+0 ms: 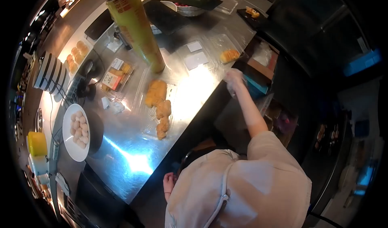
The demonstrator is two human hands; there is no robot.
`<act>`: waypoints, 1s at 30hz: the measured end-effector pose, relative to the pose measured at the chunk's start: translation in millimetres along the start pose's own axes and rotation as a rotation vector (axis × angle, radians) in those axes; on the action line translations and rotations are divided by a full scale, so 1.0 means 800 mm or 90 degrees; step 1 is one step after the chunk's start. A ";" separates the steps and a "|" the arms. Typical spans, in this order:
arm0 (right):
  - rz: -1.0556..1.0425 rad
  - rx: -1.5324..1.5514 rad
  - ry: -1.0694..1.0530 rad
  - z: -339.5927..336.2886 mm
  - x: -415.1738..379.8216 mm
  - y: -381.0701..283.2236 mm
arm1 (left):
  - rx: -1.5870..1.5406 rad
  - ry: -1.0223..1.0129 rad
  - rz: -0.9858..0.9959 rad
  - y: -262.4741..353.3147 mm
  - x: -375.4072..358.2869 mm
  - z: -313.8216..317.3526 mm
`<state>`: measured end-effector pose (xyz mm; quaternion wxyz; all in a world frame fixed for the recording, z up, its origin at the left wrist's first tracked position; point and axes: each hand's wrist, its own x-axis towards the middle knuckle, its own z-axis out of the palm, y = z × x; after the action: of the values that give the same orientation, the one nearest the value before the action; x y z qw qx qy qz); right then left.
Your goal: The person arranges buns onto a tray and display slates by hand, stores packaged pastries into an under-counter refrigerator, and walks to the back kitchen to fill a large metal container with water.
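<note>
1 golden pastry lies just beyond the right hand.

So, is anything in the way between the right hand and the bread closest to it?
Just the near edge of the clear plastic box holding the bread, it seems. Nothing else visible stands between that bread and the right hand.

We note our right hand, seemingly clear-gloved, at the worktop edge, near a bread roll in a clear tray. Left hand low beside our beige shirt. Farther left: golden-brown bread pieces, white bowl of pale balls.
</note>
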<state>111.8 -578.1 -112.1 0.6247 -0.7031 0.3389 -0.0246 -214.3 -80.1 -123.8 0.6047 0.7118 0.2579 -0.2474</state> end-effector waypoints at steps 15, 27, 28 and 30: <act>0.015 0.230 0.135 -0.105 0.115 -0.037 | -0.021 -0.201 0.140 0.287 0.155 0.291; -0.023 0.188 -0.111 -0.148 0.117 -0.029 | -0.488 -0.126 -0.043 0.374 0.243 0.341; -0.018 0.225 -0.149 -0.155 0.104 -0.029 | -0.543 -0.151 -0.039 0.370 0.250 0.339; 0.022 0.313 -0.178 -0.166 0.077 -0.024 | -0.552 -0.167 0.002 0.351 0.268 0.334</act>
<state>107.4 -723.8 -89.8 0.8172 -0.5215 0.2454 0.0016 121.9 -367.8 -99.2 0.8749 0.3556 0.2580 -0.2039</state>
